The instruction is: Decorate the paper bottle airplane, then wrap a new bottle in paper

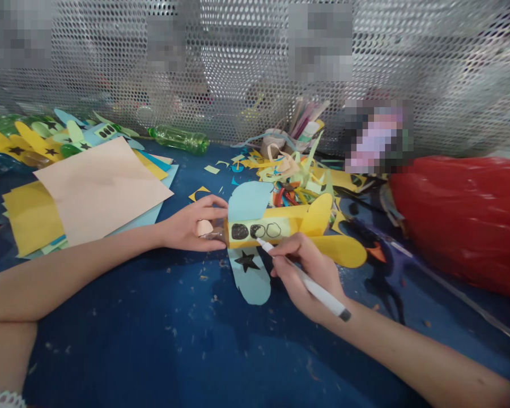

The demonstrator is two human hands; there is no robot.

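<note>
A toy plane made from a bottle wrapped in yellow paper lies on the dark blue table. Light blue paper wings stick out above and below it, the lower one bearing a black star. My left hand is closed around the bottle's neck end, its fingers against the yellow wrap. In my right hand is a white marker, its tip at the second of several window outlines on a pale green strip. The first window is filled in black, the second partly, the rest outlined.
To the left is a stack of coloured paper, with finished paper planes behind. A green bottle lies near the perforated metal screen. Paper scraps pile up behind the plane; a red bag sits right.
</note>
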